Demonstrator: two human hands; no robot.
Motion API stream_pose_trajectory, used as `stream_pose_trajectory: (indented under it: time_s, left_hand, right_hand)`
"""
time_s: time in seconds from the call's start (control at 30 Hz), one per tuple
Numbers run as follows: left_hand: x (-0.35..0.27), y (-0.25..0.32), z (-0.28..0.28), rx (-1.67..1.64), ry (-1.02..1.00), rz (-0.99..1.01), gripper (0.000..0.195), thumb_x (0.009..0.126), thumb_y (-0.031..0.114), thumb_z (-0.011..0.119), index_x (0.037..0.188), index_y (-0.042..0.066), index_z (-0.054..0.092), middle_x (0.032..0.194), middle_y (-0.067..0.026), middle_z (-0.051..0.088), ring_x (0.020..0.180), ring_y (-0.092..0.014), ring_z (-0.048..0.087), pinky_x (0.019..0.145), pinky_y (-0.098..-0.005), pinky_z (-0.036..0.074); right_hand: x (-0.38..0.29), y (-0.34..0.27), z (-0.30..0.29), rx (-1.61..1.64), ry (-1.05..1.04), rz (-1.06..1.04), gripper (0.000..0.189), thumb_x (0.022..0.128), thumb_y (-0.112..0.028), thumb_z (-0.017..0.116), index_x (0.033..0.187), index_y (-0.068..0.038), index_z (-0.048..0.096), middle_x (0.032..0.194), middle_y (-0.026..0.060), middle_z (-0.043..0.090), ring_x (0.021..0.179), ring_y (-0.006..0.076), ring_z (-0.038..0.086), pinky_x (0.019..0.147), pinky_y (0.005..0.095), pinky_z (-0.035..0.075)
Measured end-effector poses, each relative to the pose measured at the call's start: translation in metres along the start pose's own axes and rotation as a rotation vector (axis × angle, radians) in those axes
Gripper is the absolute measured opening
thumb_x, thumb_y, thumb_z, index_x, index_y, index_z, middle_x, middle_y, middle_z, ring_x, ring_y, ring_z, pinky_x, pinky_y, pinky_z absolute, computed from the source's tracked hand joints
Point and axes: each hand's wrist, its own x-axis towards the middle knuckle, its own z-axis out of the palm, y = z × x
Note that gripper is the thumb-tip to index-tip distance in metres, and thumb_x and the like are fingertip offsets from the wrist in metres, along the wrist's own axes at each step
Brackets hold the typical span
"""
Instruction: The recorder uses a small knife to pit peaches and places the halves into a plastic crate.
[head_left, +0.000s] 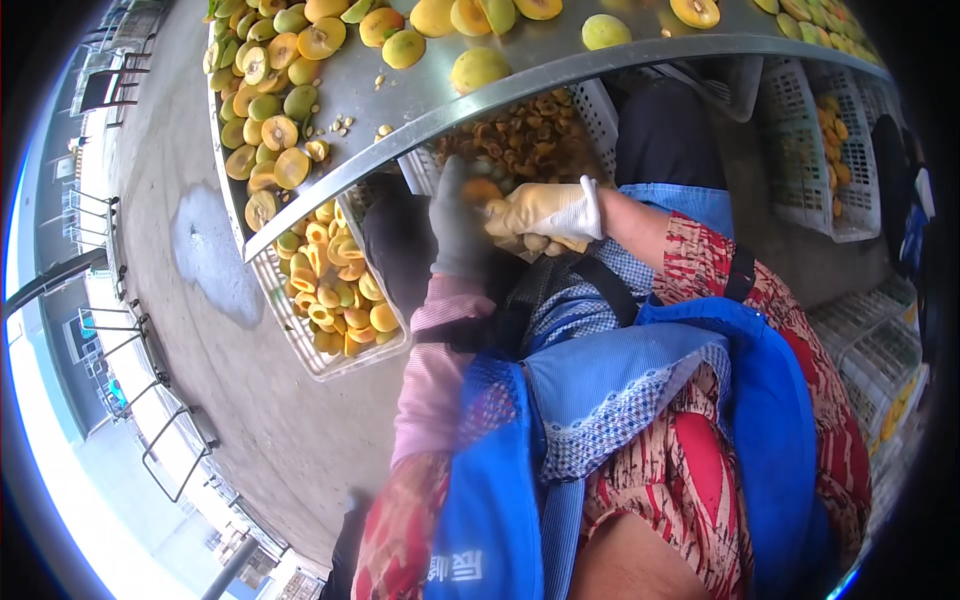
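Observation:
My left hand (454, 225), in a grey glove and blurred, is raised below the metal table's edge. My right hand (536, 214), in a cream and yellow glove, has its fingers curled at an orange fruit piece (481, 190) between the two hands. Whether the left fingers also grip it, or a tool is held, cannot be seen. Just beyond the hands, a white plastic crate (596, 112) holds many dark orange fruit pieces (525, 142). Halved yellow-green fruits with brown stones (279, 132), apparently apricots or plums, are heaped on the metal table (405, 97).
A white crate (311, 367) of hollowed fruit halves (330, 277) stands on the floor at left, partly under the table. More crates (817, 150) stand at right. The metal table rim (450, 112) runs close above the hands. A wet patch (214, 251) marks the floor.

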Motion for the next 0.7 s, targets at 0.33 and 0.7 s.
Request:
stream_pose_trajectory:
  time_s: [0.33, 0.7]
  left_hand:
    - [0.028, -0.034, -0.035, 0.186, 0.001, 0.334, 0.021, 0.085, 0.009, 0.054, 0.105, 0.004, 0.058, 0.089, -0.0044, 0.066, 0.070, -0.013, 0.063, 0.063, -0.0272, 0.051]
    - [0.003, -0.009, 0.007, 0.195, 0.245, 0.407, 0.023, 0.091, 0.019, 0.055, 0.092, -0.001, 0.066, 0.072, -0.0037, 0.062, 0.059, -0.009, 0.055, 0.055, -0.0228, 0.044]
  right_hand:
    - [0.019, 0.011, 0.013, -0.852, 0.580, -0.402, 0.036, 0.088, -0.039, 0.055, 0.094, -0.005, 0.061, 0.078, 0.0163, 0.062, 0.075, 0.0341, 0.061, 0.069, 0.0397, 0.048]
    - [0.017, 0.009, 0.010, 0.237, 0.034, -0.122, 0.023, 0.094, -0.031, 0.047, 0.079, -0.014, 0.053, 0.060, -0.0048, 0.041, 0.043, 0.0066, 0.032, 0.036, 0.0239, 0.025]
